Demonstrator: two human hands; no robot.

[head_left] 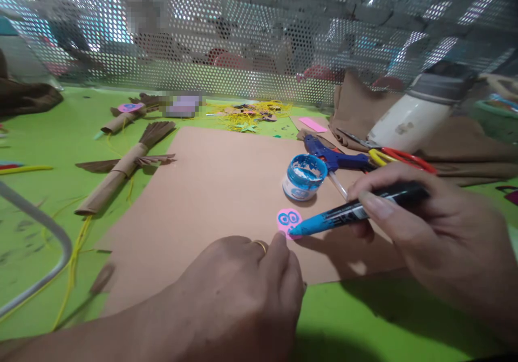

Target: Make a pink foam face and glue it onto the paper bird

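My right hand (429, 232) grips a black pen-like tool (356, 210) whose front end is coated in blue paint; its tip touches a small pink heart-shaped cutout (288, 220) marked with two blue rings. My left hand (243, 292), fingers curled and a ring on one finger, presses a fingertip on the cutout's lower left edge. The cutout lies on a tan paper sheet (210, 200). A small open pot of blue paint (303, 176) stands just behind it.
A blue glue gun (335, 158) and red-and-yellow scissors (388, 156) lie right of the pot. Rolled brown paper figures (121, 170) rest on the green table (44, 200) at left. A white bottle (416, 114), brown cloth and a perforated metal screen (251, 38) stand behind.
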